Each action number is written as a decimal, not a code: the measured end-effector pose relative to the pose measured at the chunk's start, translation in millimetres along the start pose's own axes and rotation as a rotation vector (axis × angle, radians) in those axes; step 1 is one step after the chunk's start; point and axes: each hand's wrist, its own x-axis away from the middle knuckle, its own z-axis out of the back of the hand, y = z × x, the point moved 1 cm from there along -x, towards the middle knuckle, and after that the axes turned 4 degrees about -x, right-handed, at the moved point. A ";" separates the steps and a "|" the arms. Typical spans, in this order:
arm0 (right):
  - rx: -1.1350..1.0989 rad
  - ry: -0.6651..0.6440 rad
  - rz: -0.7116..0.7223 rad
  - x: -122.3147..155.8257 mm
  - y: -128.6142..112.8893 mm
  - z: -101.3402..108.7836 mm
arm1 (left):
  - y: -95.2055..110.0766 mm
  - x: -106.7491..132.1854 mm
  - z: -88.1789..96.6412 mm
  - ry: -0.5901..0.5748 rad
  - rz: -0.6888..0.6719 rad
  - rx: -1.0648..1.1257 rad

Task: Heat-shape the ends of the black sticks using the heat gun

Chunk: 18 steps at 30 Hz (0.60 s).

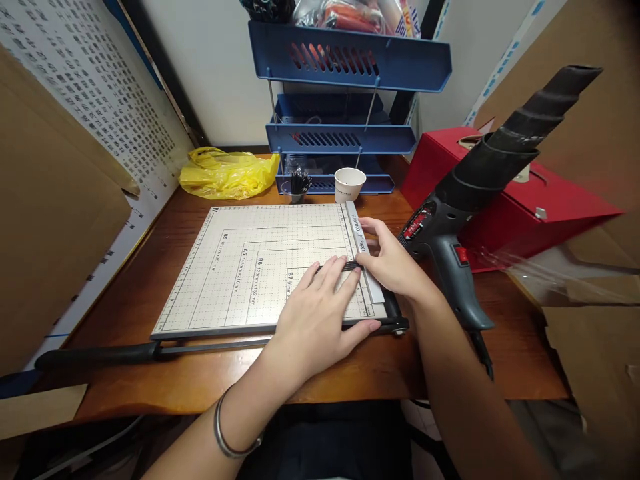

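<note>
A grey gridded paper cutter (240,267) lies on the wooden desk, its blade arm and black handle (95,355) down along the near edge. My left hand (320,313) rests flat on the board's right part, fingers stretched over a thin black strip (350,266). My right hand (393,263) pinches the strip's right end beside the cutter's ruler bar (356,230).
A grey heat gun (480,187) stands just right of my right hand, nozzle pointing up and right. Behind it lies a red box (500,207). A white paper cup (349,184), a blue tiered tray (345,100) and a yellow plastic bag (225,173) sit at the back. Cardboard flanks both sides.
</note>
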 end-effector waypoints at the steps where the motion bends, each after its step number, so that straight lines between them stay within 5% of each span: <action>1: 0.004 0.003 0.009 0.2 -0.3 -0.2 | 0.1 -0.1 0.1 0.004 0.001 0.004; 18: 0.020 0.026 0.025 -2.4 3.2 0.5 | -0.8 0.1 -0.2 0.003 -0.012 -0.008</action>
